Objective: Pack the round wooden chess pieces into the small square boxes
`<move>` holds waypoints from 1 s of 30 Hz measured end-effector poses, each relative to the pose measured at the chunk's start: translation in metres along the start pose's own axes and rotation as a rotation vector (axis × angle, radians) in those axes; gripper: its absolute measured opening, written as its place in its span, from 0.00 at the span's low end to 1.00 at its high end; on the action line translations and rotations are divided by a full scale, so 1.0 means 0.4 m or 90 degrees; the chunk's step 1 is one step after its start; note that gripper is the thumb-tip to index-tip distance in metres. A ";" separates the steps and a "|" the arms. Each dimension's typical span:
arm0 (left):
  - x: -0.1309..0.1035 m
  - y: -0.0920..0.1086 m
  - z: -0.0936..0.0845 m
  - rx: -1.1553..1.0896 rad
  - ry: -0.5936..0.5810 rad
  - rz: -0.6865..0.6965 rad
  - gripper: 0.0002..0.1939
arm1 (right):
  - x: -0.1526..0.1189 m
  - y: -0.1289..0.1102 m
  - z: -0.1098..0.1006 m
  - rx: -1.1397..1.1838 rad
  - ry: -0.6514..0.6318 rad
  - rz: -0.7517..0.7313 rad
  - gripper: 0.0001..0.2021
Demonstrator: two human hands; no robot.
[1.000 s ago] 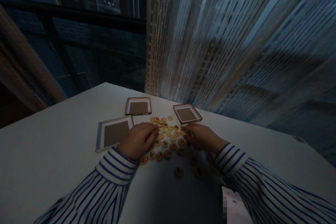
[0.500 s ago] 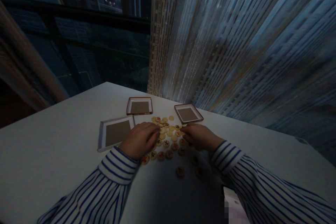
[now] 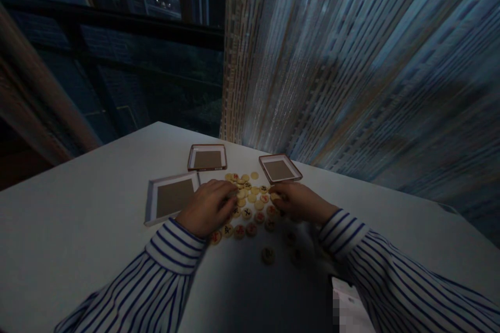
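Round, pale wooden xiangqi pieces (image 3: 247, 213) lie in a loose cluster on the white table, some showing red or black characters and others blank. At the cluster's left side my left hand (image 3: 207, 208) has its fingers curled, tips beside the pale pieces; whatever is between them is hidden. Across from it, my right hand (image 3: 302, 202) pinches a xiangqi piece (image 3: 275, 196) at the cluster's right edge. Nearer to me, a few pieces, among them a dark-looking one (image 3: 267, 256), lie in shadow.
Three shallow box parts surround the pieces: a larger tray (image 3: 150, 200) at left, a brown-rimmed one (image 3: 207, 169) behind, another (image 3: 299, 174) at back right. A phone-like object (image 3: 351, 304) lies by my right forearm. Beyond the white table (image 3: 97, 192) hang curtains (image 3: 312, 62).
My right hand has shifted slightly right, and a pale piece now shows at its fingertips. My left hand stays almost in place. The trays have not moved.
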State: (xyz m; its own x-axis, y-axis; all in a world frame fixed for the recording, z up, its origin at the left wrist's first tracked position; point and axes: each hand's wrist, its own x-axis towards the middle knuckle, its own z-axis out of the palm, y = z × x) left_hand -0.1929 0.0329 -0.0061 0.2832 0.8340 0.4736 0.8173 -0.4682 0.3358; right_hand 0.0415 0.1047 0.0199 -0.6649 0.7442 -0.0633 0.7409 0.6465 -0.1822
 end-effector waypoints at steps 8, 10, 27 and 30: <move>-0.005 -0.014 0.014 0.014 0.010 0.013 0.15 | -0.004 -0.002 0.003 0.246 0.034 0.018 0.16; -0.005 -0.013 0.014 0.011 0.001 0.014 0.15 | -0.005 -0.003 0.002 0.324 0.019 0.045 0.14; -0.003 0.006 0.002 -0.032 0.019 0.020 0.15 | -0.019 -0.019 -0.030 0.668 -0.024 0.067 0.18; -0.003 0.006 0.002 -0.023 0.017 0.019 0.15 | -0.018 -0.011 -0.022 0.680 -0.010 0.072 0.17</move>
State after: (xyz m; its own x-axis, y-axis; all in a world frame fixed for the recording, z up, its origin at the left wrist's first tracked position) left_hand -0.1911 0.0310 -0.0065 0.2934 0.8116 0.5051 0.7896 -0.5036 0.3506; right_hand 0.0438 0.0980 0.0300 -0.6047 0.7831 -0.1453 0.3377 0.0869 -0.9372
